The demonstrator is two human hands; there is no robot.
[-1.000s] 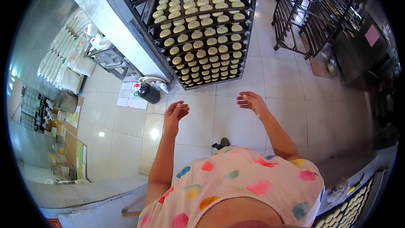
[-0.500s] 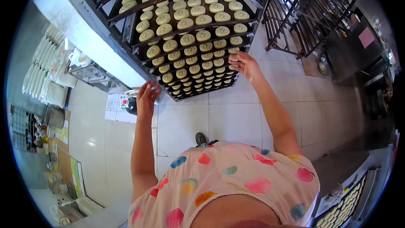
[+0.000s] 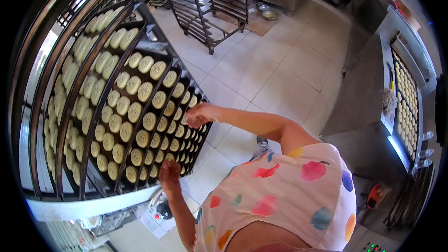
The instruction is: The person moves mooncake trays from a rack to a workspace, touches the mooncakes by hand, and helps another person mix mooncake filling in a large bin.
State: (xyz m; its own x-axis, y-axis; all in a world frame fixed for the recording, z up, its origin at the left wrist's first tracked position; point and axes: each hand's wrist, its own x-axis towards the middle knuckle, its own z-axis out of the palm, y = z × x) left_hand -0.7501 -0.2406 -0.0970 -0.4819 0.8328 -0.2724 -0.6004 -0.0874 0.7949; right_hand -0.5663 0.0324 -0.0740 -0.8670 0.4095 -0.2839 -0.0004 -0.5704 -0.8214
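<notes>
A tall rack [image 3: 84, 177] on the left holds many dark trays [image 3: 126, 123], one above another. Rows of round, pale pastries [image 3: 133, 85] with stamped tops lie on them. My right hand [image 3: 203, 114] is at the rack's right side, its fingers bent among the tray edges; blur and the pastries beside it hide whether it grips anything. By the trays' lower front corner, my left hand [image 3: 170, 175] has its fingers curled together towards a tray edge. What lies inside that curl, if anything, is hidden.
Another dark wheeled rack [image 3: 200, 9] stands ahead on the tiled floor [image 3: 266, 65], with metal bowls [image 3: 269, 15] behind it. To my right is a metal counter [image 3: 354, 98]; a tray of pale pastries [image 3: 407, 107] lies there beside a brush [image 3: 388, 102].
My view has swung to the right, so the loaded rack now appears on the left and the counter shows more fully. My left hand's fingers have curled in; both hands remain beside the trays.
</notes>
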